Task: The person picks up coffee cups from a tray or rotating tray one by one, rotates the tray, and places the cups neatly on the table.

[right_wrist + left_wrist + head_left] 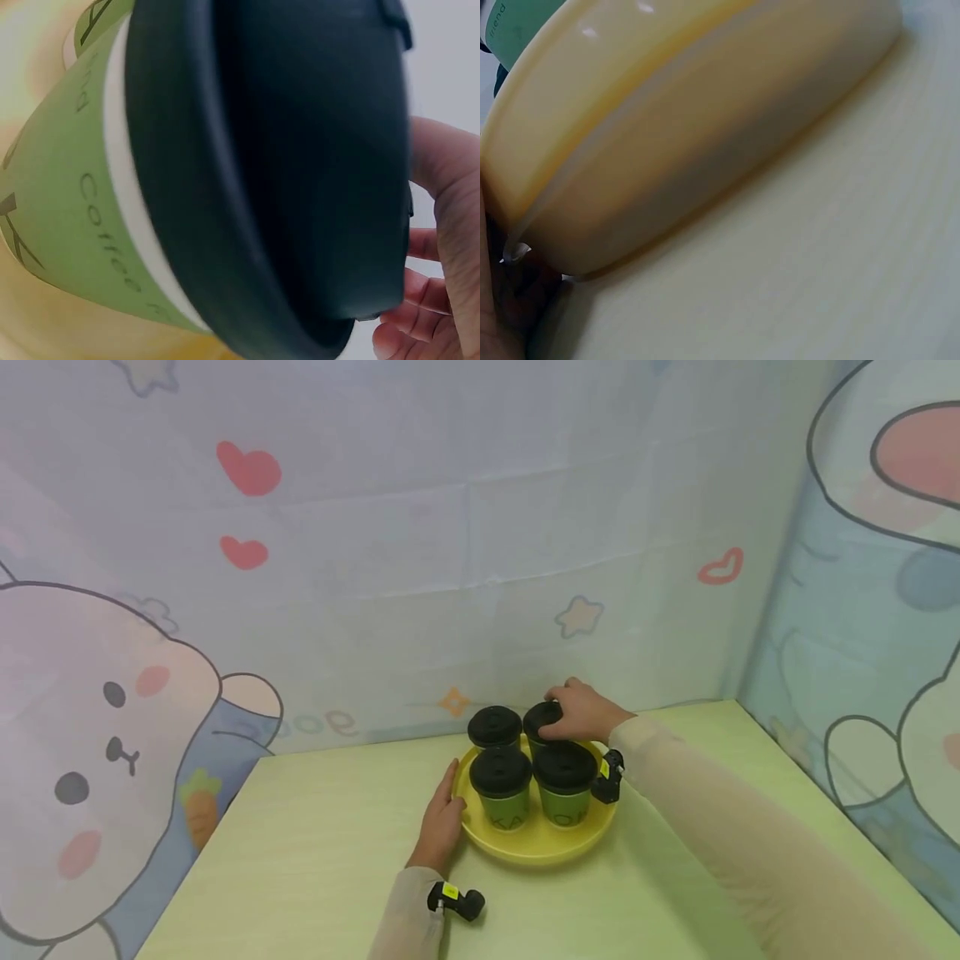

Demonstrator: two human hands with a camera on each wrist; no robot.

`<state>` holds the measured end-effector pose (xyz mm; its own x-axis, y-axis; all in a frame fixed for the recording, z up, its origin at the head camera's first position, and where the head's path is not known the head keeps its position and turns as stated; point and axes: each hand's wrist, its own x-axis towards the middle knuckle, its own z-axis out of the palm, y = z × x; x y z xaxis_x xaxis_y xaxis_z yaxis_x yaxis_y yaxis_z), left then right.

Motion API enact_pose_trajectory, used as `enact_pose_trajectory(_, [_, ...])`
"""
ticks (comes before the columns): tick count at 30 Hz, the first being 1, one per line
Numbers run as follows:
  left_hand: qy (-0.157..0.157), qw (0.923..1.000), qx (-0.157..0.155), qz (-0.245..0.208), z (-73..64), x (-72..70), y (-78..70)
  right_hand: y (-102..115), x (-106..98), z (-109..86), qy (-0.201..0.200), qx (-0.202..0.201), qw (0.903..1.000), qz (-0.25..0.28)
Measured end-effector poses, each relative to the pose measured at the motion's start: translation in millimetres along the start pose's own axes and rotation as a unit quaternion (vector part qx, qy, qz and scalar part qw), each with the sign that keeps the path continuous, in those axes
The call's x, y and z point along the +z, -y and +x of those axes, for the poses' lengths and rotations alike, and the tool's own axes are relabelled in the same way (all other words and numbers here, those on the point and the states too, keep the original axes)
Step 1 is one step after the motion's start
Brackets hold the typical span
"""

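Note:
Several green coffee cups with black lids stand upright on a round yellow tray [525, 853]. My right hand [587, 714] grips the lid of the back right coffee cup [542, 717] from above, fingers on the far side and thumb on the near side. The front right cup [566, 770] fills much of the right wrist view and hides that grasp. Beside it are the front left cup [501, 773] and the back left cup [494, 727]. At the tray's left edge my left hand [439, 827] holds the rim, with its fingers partly hidden under it.
The tray rests on a pale yellow-green table [337, 843]. Close behind the cups hangs a cloth backdrop [390, 610] with cartoon prints. Another printed cloth [855, 652] borders the table on the right. Each wrist carries a small black camera.

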<state>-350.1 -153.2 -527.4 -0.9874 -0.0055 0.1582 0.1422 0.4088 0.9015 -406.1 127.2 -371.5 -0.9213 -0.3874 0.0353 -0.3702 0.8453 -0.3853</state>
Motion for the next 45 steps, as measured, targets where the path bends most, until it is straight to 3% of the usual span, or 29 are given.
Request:
enact_pose_trajectory(10, [0.002, 0.9999, 0.007, 0.007, -0.3, -0.6, 0.2, -9.0, -2.3, 6.6, -0.016, -0.005, 0.9997, 0.018])
enact_pose_trajectory(26, [0.003, 1.0, -0.005, 0.004, -0.1, -0.4, -0.9, -15.4, -37.8, -4.3, -0.046, -0.007, 0.9986, 0.025])
enact_pose_trajectory(35, [0.004, 0.9999, -0.006, 0.008, -1.8, 1.1, -2.1, -42.2, -59.1, -16.5, -0.053, 0.001, 0.9986, 0.005])
enact_pose_trajectory(45, [0.004, 1.0, -0.002, 0.005, -1.6, -0.1, -4.4, -89.8, -71.6, -38.0, -0.063, 0.029, 0.9975, -0.013])
